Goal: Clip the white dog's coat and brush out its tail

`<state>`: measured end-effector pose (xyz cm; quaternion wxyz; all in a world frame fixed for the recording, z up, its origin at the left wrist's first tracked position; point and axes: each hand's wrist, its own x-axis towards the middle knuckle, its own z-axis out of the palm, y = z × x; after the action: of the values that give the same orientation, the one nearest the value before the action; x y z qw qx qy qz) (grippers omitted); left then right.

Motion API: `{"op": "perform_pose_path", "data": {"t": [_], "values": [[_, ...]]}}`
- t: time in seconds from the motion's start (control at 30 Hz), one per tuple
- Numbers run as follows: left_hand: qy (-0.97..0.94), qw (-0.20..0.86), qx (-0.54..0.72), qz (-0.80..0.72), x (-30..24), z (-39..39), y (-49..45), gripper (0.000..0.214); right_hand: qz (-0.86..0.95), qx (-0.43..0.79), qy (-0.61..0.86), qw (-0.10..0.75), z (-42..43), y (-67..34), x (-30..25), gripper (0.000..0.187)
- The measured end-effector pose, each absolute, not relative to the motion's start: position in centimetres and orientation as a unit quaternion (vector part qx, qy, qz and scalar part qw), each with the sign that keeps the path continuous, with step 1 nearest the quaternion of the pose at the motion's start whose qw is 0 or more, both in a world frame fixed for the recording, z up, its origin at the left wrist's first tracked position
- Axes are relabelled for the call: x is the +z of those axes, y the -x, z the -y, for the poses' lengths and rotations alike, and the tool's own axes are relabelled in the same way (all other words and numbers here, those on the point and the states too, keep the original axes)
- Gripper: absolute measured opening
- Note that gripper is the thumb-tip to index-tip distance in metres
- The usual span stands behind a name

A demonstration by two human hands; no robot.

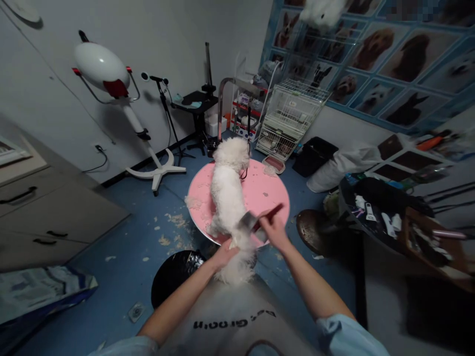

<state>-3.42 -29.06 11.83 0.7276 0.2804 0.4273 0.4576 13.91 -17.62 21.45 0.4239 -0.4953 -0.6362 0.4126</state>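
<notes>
A fluffy white dog (228, 193) stands on a round pink grooming table (265, 193), its rear toward me and its head at the far side. My left hand (225, 254) is closed at the base of the dog's bushy tail (235, 269), with its fingertips partly sunk in the fur. In my right hand (273, 230) is a slicker brush (248, 221) with a reddish handle. The brush head, slightly blurred, lies against the fur at the dog's rear. A dark loop (244, 173) hangs beside the dog's neck.
Clipped fur (174, 232) litters the blue floor. A black round stool (174, 277) is at my left, a brown one (311, 230) at the right. A tool table (371, 217) holds clippers. A white stand dryer (102, 64), wire cages (293, 113) and a grooming arm (221, 106) stand beyond.
</notes>
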Motion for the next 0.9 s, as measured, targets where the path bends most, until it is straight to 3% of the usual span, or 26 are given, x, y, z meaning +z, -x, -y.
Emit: {"op": "perform_pose_path", "data": {"t": [0.07,0.2,0.37,0.5,0.63,0.8,0.9], "values": [[-0.275,0.731,0.462,-0.422,12.1,29.0,3.2,0.059,0.655,0.438,0.492,0.369,17.9,-13.7,21.1,0.023],[-0.273,0.713,0.465,-0.448,12.4,28.9,2.8,0.059,0.594,0.364,0.57,0.436,18.3,-13.3,20.5,0.021],[-0.28,0.699,0.464,-0.468,11.9,28.8,2.6,0.051,0.629,0.4,0.552,0.373,18.8,-13.2,19.8,0.019],[-0.281,0.704,0.461,-0.461,11.9,28.5,2.7,0.055,0.587,0.338,0.59,0.44,19.1,-13.5,19.5,0.021],[-0.28,0.714,0.464,-0.444,12.0,28.5,3.1,0.056,0.59,0.398,0.573,0.407,18.7,-13.9,19.4,0.024],[-0.271,0.721,0.469,-0.433,11.8,28.8,3.1,0.062,0.54,0.343,0.606,0.472,18.0,-14.8,19.3,0.027],[-0.274,0.699,0.47,-0.464,11.5,28.8,3.1,0.06,0.569,0.387,0.578,0.439,18.4,-14.5,18.9,0.031]]}}
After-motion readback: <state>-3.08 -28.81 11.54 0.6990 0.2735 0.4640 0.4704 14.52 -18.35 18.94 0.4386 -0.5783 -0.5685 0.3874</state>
